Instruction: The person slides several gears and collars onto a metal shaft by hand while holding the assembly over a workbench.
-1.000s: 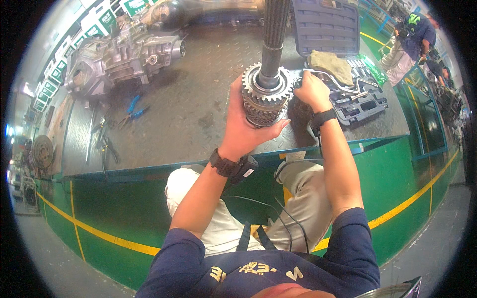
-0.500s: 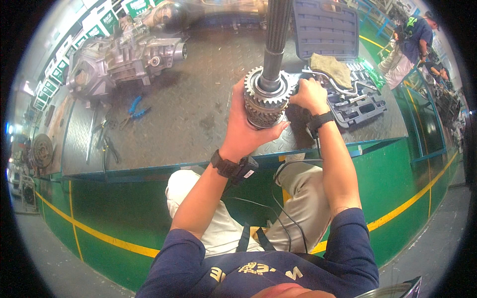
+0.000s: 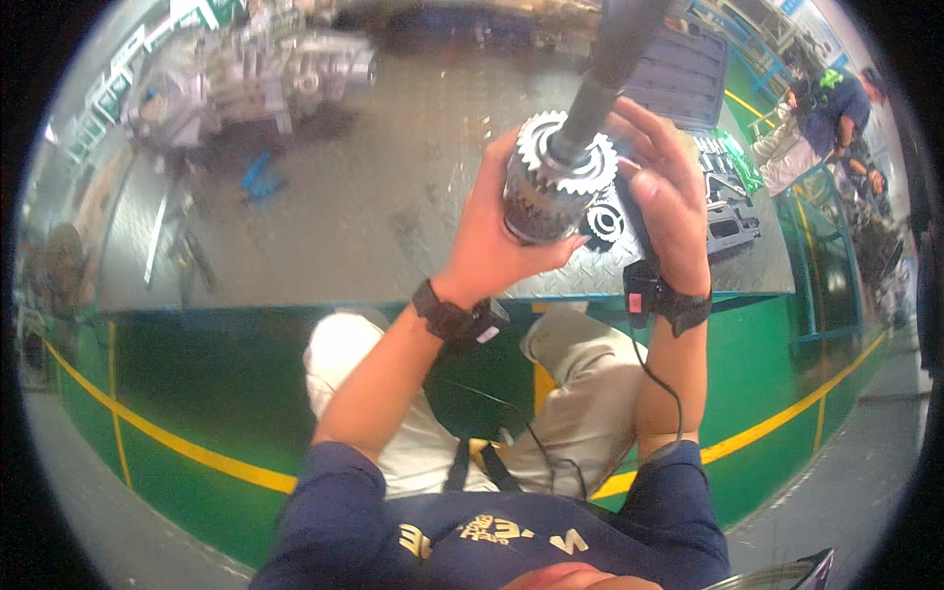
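Note:
A gear shaft (image 3: 600,108) with stacked toothed rings stands over the bench, its long splined end tilting up and to the right. My left hand (image 3: 501,226) wraps around the gear stack (image 3: 543,202) at its lower end, thumb across the near side. Beside the shaft my right hand (image 3: 669,192) is raised, its fingers apart and reaching behind the shaft; whether they touch it I cannot tell. A smaller toothed ring (image 3: 607,225) shows on the bench between the gear stack and my right wrist.
On the metal bench (image 3: 324,246), a grey gearbox housing (image 3: 246,84) sits far left, blurred. Nearer lie blue-handled pliers (image 3: 260,179) and a thin rod (image 3: 157,236). An open tool case (image 3: 733,211) stands right. A co-worker (image 3: 831,113) stands beyond it.
My right hand has lifted from low beside the gears to the upper shaft, its fingers opening. The shaft now leans further right, and the smaller toothed ring has come into sight.

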